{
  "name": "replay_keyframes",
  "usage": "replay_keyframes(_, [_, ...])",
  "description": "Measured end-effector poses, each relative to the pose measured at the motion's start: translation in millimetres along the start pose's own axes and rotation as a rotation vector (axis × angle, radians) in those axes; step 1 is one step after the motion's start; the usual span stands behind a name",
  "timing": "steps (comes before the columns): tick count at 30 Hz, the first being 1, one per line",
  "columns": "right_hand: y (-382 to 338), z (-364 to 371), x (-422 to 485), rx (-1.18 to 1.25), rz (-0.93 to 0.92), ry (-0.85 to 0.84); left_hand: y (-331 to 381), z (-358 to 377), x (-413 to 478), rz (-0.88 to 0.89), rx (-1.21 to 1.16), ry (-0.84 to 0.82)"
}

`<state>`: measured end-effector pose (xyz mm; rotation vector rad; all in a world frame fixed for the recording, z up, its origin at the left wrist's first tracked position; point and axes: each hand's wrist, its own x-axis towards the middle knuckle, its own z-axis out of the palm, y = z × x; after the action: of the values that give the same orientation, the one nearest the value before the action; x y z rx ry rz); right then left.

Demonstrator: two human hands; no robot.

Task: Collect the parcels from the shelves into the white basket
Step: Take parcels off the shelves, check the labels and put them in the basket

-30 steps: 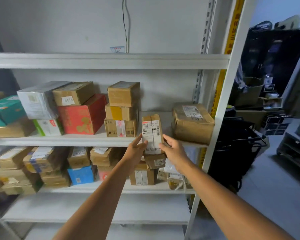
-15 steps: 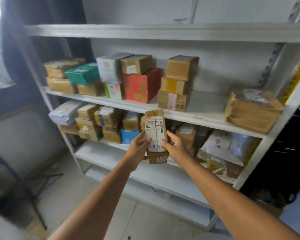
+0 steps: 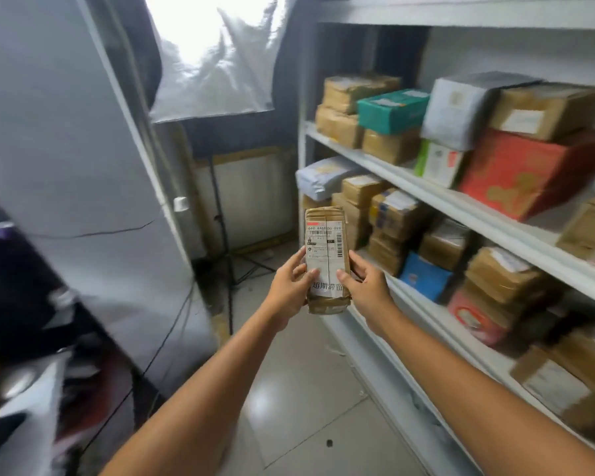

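Beside white shelves (image 3: 461, 205), over grey tiles (image 3: 306, 389), hands (image 3: 289, 290) (image 3: 368, 290) hold a parcel (image 3: 325, 242)

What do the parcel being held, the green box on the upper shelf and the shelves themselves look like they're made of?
The held parcel looks like brown cardboard wrapped in glossy clear tape, with a white paper label stuck on. The green box seems to be printed cardboard with a slight sheen. The shelves are probably white-painted metal, judging by their thin, flat edges, though blur leaves that open.
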<state>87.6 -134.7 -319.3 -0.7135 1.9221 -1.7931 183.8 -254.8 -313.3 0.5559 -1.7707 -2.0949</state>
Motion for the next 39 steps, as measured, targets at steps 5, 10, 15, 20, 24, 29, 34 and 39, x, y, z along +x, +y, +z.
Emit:
replay_keyframes(5, [16.8,39.9,23.9,0.056,0.008,-0.305,-11.7,-36.1,-24.6,-0.007,0.015,0.295])
replay_keyframes(10, [29.6,70.7,15.5,0.149,0.039,-0.637,-25.5,-33.3,-76.3,-0.019,0.052,0.699])
replay_keyframes(15, [35.8,99.6,-35.9,0.167,0.064,-0.949,-45.5,-18.6,-156.2,-0.029,-0.01,1.026])
replay_keyframes(20, [49.1,138.9,-114.8,0.133,0.092,-1.202,-68.6,-13.9,-248.0,-0.055,0.039,1.263])
replay_keyframes(24, [69.0,172.8,-178.6,0.069,0.091,-1.367,-93.4,-10.8,-319.4,-0.058,-0.094,1.425])
replay_keyframes(29, [81.4,227.4,-262.4,-0.006,0.041,-1.577,-122.5,-26.7,-409.7,-0.087,-0.194,1.573])
replay_keyframes(34, [92.6,303.8,-344.9,-0.041,0.023,-1.713,-150.0,-74.5,-496.3,-0.088,-0.304,1.719])
replay_keyframes(39, [116.0,389.3,-406.4,-0.112,0.03,-1.827,-184.4,-138.6,-564.4,-0.08,-0.356,1.819])
